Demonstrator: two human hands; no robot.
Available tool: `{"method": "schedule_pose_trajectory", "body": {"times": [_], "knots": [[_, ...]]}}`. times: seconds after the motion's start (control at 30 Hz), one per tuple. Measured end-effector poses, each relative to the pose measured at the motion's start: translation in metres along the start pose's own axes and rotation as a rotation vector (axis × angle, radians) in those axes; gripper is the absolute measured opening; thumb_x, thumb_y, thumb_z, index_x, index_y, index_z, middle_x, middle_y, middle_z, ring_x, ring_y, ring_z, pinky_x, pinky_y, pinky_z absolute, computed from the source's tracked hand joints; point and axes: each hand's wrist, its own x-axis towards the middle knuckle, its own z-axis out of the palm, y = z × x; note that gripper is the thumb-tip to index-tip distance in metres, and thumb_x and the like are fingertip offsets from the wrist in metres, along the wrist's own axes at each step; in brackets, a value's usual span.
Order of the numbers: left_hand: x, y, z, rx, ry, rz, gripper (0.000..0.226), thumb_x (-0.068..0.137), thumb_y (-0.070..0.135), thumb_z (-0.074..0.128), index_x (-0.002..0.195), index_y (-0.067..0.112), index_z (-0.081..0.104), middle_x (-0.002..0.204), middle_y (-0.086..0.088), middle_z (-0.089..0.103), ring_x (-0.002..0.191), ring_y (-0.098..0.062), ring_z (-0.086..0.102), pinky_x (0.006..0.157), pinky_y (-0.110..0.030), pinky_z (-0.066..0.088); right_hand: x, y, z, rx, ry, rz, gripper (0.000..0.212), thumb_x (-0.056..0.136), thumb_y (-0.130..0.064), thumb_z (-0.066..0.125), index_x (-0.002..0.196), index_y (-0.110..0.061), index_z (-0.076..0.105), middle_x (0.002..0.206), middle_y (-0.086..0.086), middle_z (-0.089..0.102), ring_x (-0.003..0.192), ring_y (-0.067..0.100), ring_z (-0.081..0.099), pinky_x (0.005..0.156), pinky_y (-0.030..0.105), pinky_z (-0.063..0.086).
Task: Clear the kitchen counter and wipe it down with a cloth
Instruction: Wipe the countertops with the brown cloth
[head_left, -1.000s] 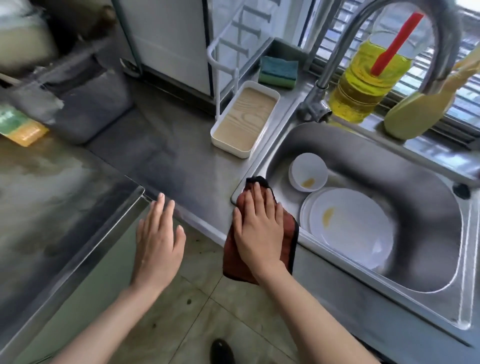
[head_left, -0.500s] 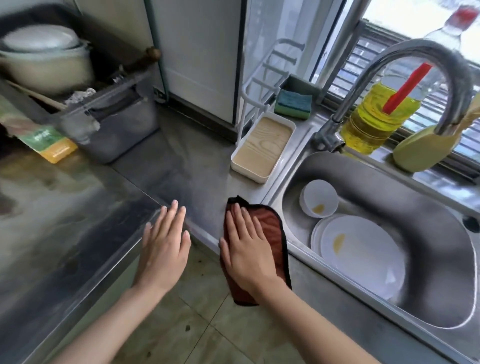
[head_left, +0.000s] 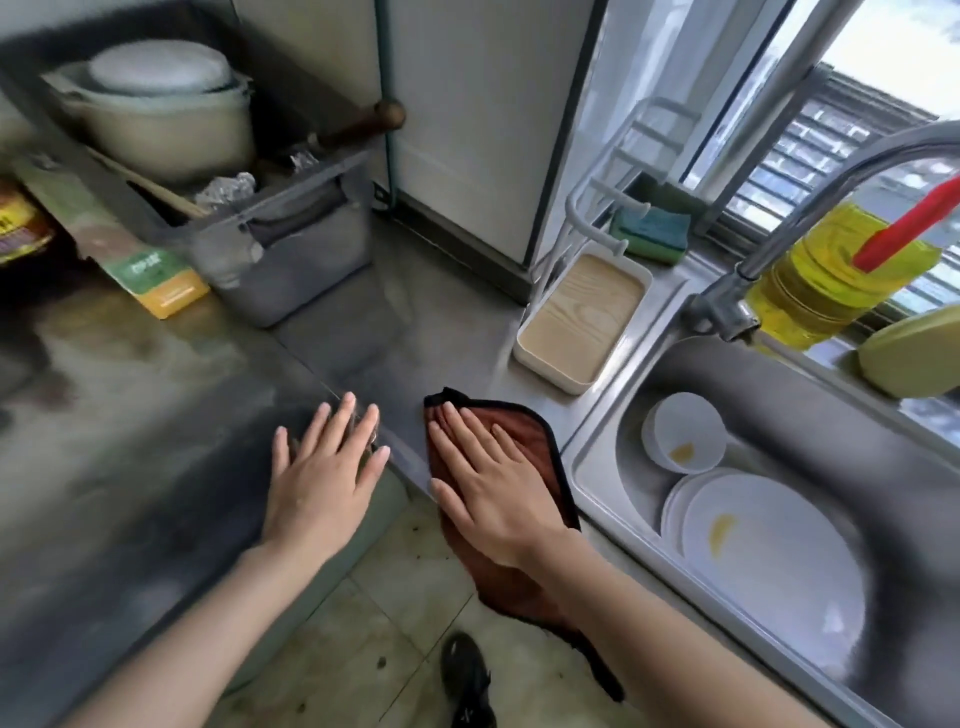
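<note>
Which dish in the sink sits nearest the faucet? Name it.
The small white bowl, deeper than the others; the flat stacked plates lie farther from the faucet.

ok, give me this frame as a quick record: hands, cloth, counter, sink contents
right hand: flat, fingers straight, pressing on the brown cloth
left hand: open, fingers spread, at the counter corner; contact unclear
brown cloth: spread on the counter's front edge, lower part hanging over
counter: steel, runs up to the sink
sink: white bowl and stacked white plates inside, both with yellow residue
wood-grain tray: on the counter beside the sink
</note>
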Motion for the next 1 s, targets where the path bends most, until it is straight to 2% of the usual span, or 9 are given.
{"method": "schedule_pose_trajectory", "body": {"times": [0.2,0.3,0.4,0.5,0.63,0.77,0.87,0.93,1.0], "knots": [[0.006,-0.008,-0.015,0.050,-0.063,0.028,0.068,0.084,0.055,0.000,0.141,0.034,0.032,0.151,0.009,0.026,0.138,-0.018,0.027,0.111,-0.053,0.010,0.046,0.020,-0.012,0.021,-0.016,0.149,0.061,0.096,-0.051,0.013,0.149,-0.026,-0.004,0.155,-0.007,-0.014,0.142,0.009,-0.015,0.118,0.033,-0.002],[0.010,-0.011,-0.024,0.041,-0.077,0.029,0.065,0.086,0.050,0.006,0.139,0.029,0.037,0.148,0.011,0.032,0.134,-0.016,0.036,0.109,-0.054,0.014,0.052,0.008,-0.007,0.031,0.045,0.238,0.060,0.097,-0.046,0.016,0.149,-0.021,-0.001,0.157,-0.002,-0.009,0.143,0.013,-0.013,0.118,0.033,-0.002],[0.011,-0.010,-0.026,0.028,0.032,-0.097,0.054,0.090,0.035,0.023,0.131,0.014,0.050,0.138,-0.001,0.049,0.122,-0.023,0.051,0.101,-0.057,0.031,0.041,-0.014,0.001,0.025,0.042,0.105,0.060,0.098,-0.045,0.021,0.150,-0.017,0.011,0.157,0.002,0.004,0.145,0.018,-0.001,0.116,0.033,0.001],[0.017,-0.005,-0.025,-0.002,0.099,-0.250,0.051,0.090,0.031,0.027,0.130,0.008,0.050,0.140,-0.008,0.046,0.124,-0.029,0.049,0.099,-0.056,0.033,0.057,-0.007,-0.003,0.023,-0.013,-0.038,0.060,0.097,-0.046,0.022,0.150,-0.020,0.012,0.157,0.000,0.003,0.145,0.015,-0.003,0.116,0.034,0.003],[0.016,-0.009,-0.026,-0.038,0.132,-0.383,0.054,0.088,0.033,0.030,0.131,0.006,0.047,0.143,-0.014,0.041,0.128,-0.031,0.042,0.098,-0.056,0.034,0.118,0.005,-0.009,0.013,0.021,0.043,0.064,0.094,-0.048,0.017,0.150,-0.018,0.011,0.158,0.002,0.001,0.145,0.016,-0.003,0.116,0.034,-0.001],[-0.010,-0.028,-0.024,-0.018,0.103,-0.402,0.056,0.090,0.042,0.027,0.133,0.010,0.045,0.144,-0.012,0.041,0.128,-0.031,0.043,0.097,-0.057,0.035,0.178,0.005,-0.010,-0.023,0.038,0.164,0.063,0.096,-0.044,0.022,0.150,-0.014,0.009,0.158,0.009,0.003,0.146,0.022,0.001,0.116,0.037,0.002],[-0.027,-0.043,-0.021,0.014,0.007,-0.378,0.063,0.092,0.054,0.017,0.135,0.014,0.042,0.144,-0.008,0.041,0.127,-0.030,0.044,0.095,-0.056,0.039,0.191,0.002,-0.012,-0.037,0.028,0.189,0.061,0.097,-0.040,0.021,0.150,-0.012,0.008,0.158,0.010,0.002,0.146,0.023,0.000,0.117,0.038,0.002],[-0.032,-0.044,-0.017,0.000,-0.051,-0.370,0.065,0.092,0.057,0.013,0.136,0.016,0.040,0.144,-0.005,0.040,0.127,-0.029,0.045,0.093,-0.057,0.040,0.179,-0.008,-0.013,-0.038,0.006,0.133,0.062,0.095,-0.040,0.012,0.150,-0.013,0.006,0.158,0.008,0.000,0.146,0.020,-0.001,0.117,0.037,0.001],[-0.031,-0.042,-0.015,-0.020,-0.059,-0.402,0.065,0.093,0.057,0.011,0.134,0.017,0.042,0.142,-0.005,0.042,0.126,-0.028,0.046,0.092,-0.057,0.041,0.156,-0.027,-0.011,-0.018,-0.042,-0.059,0.062,0.092,-0.041,0.006,0.150,-0.017,0.004,0.158,0.003,-0.004,0.145,0.016,-0.005,0.118,0.034,0.000]]}}
